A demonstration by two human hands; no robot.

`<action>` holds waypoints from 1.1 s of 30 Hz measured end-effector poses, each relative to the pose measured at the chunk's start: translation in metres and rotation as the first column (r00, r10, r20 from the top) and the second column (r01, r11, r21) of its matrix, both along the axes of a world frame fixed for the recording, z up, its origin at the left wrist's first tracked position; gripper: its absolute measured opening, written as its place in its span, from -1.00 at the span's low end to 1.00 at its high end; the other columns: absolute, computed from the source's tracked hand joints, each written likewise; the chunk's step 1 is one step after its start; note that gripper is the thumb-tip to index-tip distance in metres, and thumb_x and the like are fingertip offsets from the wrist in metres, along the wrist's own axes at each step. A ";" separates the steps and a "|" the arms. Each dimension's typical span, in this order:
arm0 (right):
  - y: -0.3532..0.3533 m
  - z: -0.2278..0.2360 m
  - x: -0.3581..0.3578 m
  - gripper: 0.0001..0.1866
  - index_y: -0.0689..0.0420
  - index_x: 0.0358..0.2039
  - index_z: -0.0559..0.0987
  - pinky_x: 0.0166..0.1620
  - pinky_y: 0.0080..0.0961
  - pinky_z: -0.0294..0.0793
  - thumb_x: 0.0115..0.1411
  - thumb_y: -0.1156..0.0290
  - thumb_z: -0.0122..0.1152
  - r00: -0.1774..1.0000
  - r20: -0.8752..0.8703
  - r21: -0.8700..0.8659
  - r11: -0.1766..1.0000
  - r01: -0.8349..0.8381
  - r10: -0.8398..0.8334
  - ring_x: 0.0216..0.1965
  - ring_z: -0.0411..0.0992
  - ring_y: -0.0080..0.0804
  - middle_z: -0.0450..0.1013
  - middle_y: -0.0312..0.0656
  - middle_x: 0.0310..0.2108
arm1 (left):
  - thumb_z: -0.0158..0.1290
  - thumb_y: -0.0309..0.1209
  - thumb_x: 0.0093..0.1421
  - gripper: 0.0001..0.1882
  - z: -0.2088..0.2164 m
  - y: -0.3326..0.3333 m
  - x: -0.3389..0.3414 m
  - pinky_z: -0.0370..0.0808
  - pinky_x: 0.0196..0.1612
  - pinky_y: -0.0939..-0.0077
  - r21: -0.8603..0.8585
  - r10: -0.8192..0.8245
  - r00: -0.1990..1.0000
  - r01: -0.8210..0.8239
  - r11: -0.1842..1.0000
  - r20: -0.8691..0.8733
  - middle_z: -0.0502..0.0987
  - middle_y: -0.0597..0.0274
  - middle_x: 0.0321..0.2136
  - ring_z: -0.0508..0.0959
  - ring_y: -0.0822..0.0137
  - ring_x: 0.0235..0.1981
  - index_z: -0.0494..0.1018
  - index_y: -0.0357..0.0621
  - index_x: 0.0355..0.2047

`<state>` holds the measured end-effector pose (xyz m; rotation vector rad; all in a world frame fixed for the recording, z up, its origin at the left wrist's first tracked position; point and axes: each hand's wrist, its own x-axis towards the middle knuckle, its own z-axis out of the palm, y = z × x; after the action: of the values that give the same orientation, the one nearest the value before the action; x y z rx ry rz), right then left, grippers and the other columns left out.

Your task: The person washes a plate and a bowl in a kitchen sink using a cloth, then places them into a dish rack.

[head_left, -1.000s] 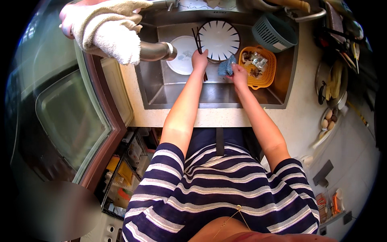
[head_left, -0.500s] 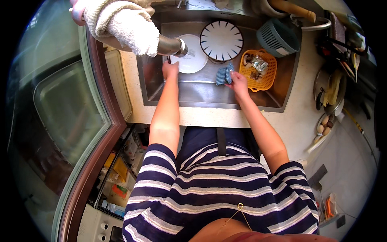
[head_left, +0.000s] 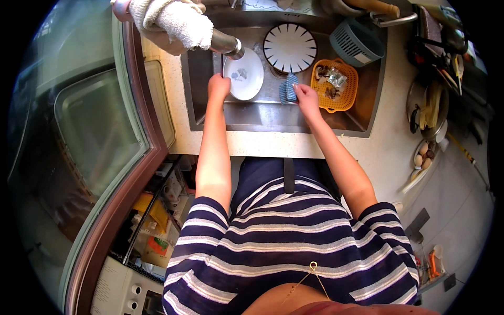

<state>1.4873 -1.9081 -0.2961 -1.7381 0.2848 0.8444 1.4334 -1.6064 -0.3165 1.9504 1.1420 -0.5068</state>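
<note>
My left hand (head_left: 219,87) is closed on the left rim of a white plate (head_left: 245,79) with a small grey pattern, held tilted over the sink (head_left: 252,114). My right hand (head_left: 306,97) pinches a blue striped dishcloth (head_left: 287,88), to the right of the plate and apart from it. Just above the plate's upper left hangs the metal faucet (head_left: 227,44), its upper part wrapped in a white towel (head_left: 176,26). Beyond my right hand a white plate with dark radiating marks (head_left: 290,48) rests in the sink, on top of other dishware that is mostly hidden.
A yellow basket (head_left: 349,100) with scraps and crumpled foil sits at the sink's right, below a tilted blue-grey basket (head_left: 350,43). Eggs (head_left: 423,149) and a pot (head_left: 437,118) stand on the right side. A brown-framed window (head_left: 137,113) stands open at the left.
The plate in my left hand has tilted more and now looks narrower. My right hand has moved slightly left with the dishcloth. The whole view has shifted a little.
</note>
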 end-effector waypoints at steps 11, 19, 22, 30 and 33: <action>0.091 0.061 -0.023 -0.83 0.09 -0.36 0.51 -0.18 -0.15 0.46 0.02 0.41 0.29 0.649 0.635 -0.329 0.907 -0.262 0.418 -0.21 0.45 -0.08 0.43 -0.14 -0.34 | -0.05 -0.65 -0.05 -0.58 0.111 -0.055 -0.031 0.44 -0.55 0.46 -0.358 0.412 0.821 -0.275 0.892 0.396 0.54 0.12 -0.37 0.50 0.38 -0.56 0.40 -0.31 -0.10; 0.086 0.067 0.052 -0.82 0.10 -0.33 0.50 -0.20 -0.19 0.46 0.01 0.55 0.22 0.373 0.850 -0.357 0.928 -0.108 0.371 -0.22 0.46 -0.07 0.48 -0.13 -0.31 | -0.01 -0.67 -0.09 -0.55 0.133 -0.096 -0.031 0.44 -0.57 0.53 -0.541 0.333 0.892 -0.125 0.832 0.305 0.50 0.15 -0.37 0.49 0.39 -0.52 0.36 -0.33 -0.10; 0.101 0.084 0.038 -0.70 0.11 -0.24 0.54 -0.16 -0.25 0.50 -0.04 0.63 0.23 0.257 0.941 -0.151 0.952 -0.266 0.221 -0.19 0.49 -0.12 0.53 -0.18 -0.25 | 0.03 -0.69 -0.10 -0.56 0.142 -0.087 -0.017 0.44 -0.59 0.54 -0.615 0.287 0.913 -0.053 0.786 0.288 0.48 0.18 -0.40 0.48 0.40 -0.53 0.37 -0.29 -0.12; 0.084 0.090 0.074 -0.77 0.08 -0.25 0.52 -0.20 -0.22 0.50 0.03 0.57 0.18 0.245 0.926 -0.281 0.958 -0.054 0.286 -0.18 0.44 -0.09 0.48 -0.16 -0.24 | 0.06 -0.66 -0.05 -0.65 0.150 -0.100 -0.008 0.33 -0.61 0.63 -0.676 0.351 0.879 -0.046 0.736 0.323 0.48 0.25 -0.44 0.41 0.49 -0.60 0.35 -0.28 -0.18; 0.061 0.080 0.074 -0.88 0.08 -0.36 0.47 -0.26 -0.20 0.50 0.04 0.52 0.14 0.391 0.787 -0.545 0.834 0.081 0.476 -0.22 0.46 -0.12 0.46 -0.16 -0.29 | 0.11 -0.57 0.08 -0.64 0.142 -0.111 -0.007 0.35 -0.61 0.63 -0.612 0.445 0.815 -0.146 0.778 0.371 0.51 0.22 -0.37 0.45 0.50 -0.56 0.33 -0.26 -0.10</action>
<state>1.5615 -1.8471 -0.2159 -2.5224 -0.5489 -0.1988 1.4267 -1.7174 -0.1743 1.2319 0.8215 -0.1098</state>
